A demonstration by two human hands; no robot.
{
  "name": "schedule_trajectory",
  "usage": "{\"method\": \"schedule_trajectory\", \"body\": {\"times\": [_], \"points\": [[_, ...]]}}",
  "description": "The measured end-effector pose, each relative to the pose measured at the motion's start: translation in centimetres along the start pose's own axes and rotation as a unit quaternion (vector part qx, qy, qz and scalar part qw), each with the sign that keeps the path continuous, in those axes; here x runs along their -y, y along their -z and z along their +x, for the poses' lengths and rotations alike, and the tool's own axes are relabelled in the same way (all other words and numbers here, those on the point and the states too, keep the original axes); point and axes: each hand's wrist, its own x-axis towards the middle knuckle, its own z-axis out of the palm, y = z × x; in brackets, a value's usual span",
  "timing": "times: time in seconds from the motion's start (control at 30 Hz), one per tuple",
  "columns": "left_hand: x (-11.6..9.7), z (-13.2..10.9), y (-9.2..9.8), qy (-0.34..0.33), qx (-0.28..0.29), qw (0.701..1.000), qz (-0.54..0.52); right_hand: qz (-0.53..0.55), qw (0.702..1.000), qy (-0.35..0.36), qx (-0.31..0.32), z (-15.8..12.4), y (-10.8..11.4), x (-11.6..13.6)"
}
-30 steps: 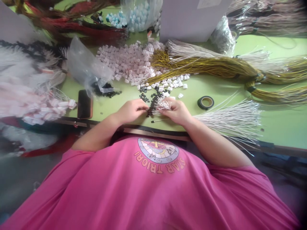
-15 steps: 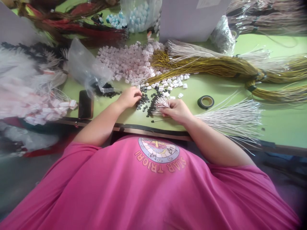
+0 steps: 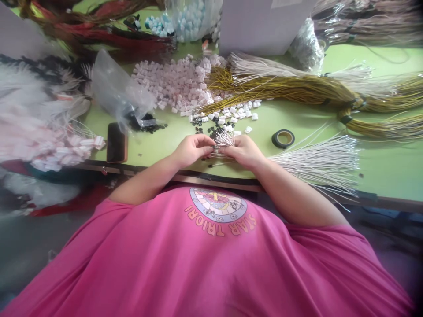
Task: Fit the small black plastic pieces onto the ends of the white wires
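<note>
My right hand is closed around a bundle of white wires, whose long ends fan out on the table to the right under my forearm. The short tips point left out of my fist. At those tips, my left hand has thumb and fingers pinched together; whatever lies between them is too small to make out. One wire with a small black connector on its end sticks out below the bundle. Small black connectors lie scattered just beyond my hands, partly hidden by them.
A pile of white connectors and a yellow wire bundle lie behind my hands. A tape roll is at right. On the left are a phone, a clear plastic bag and a heap of white wires with connectors.
My left hand has moved right, from the loose black connectors to the wire tips at my right hand. My right hand keeps its hold in about the same place.
</note>
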Motion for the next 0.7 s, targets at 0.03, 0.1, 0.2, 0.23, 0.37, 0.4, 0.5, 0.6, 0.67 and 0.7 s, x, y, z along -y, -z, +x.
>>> {"method": "schedule_trajectory", "body": {"times": [0.03,0.1,0.2,0.23,0.37,0.4,0.5,0.6,0.67,0.7], "points": [[0.24,0.15,-0.17,0.003,-0.005,1.0,-0.018,0.0,1.0,0.001,-0.001,0.0,0.01,0.0],[0.52,0.35,-0.38,0.004,-0.016,0.999,-0.037,-0.001,1.0,0.003,-0.004,0.02,0.03,-0.05],[0.55,0.42,-0.63,-0.002,-0.03,0.998,-0.052,-0.01,1.0,0.01,-0.001,0.08,0.07,-0.17],[0.51,0.42,-0.72,-0.005,-0.034,0.998,-0.056,-0.017,1.0,0.012,-0.001,0.1,0.09,-0.21],[0.46,0.46,-0.95,-0.017,-0.051,0.997,-0.062,-0.052,0.998,0.021,-0.005,0.18,0.14,-0.38],[0.48,0.48,-0.96,-0.019,-0.053,0.996,-0.061,-0.059,0.998,0.021,-0.004,0.19,0.14,-0.41],[0.6,0.51,-0.95,-0.024,-0.055,0.997,-0.056,-0.071,0.997,0.022,-0.005,0.24,0.08,-0.45],[0.8,0.44,-0.91,-0.03,-0.062,0.997,-0.037,-0.078,0.997,0.02,-0.01,0.28,-0.02,-0.4],[1.01,0.39,-0.85,-0.034,-0.069,0.997,-0.013,-0.083,0.996,0.019,-0.011,0.28,-0.05,-0.38],[1.15,0.37,-0.8,-0.037,-0.07,0.997,0.0,-0.082,0.996,0.017,-0.01,0.29,-0.05,-0.38]]}}
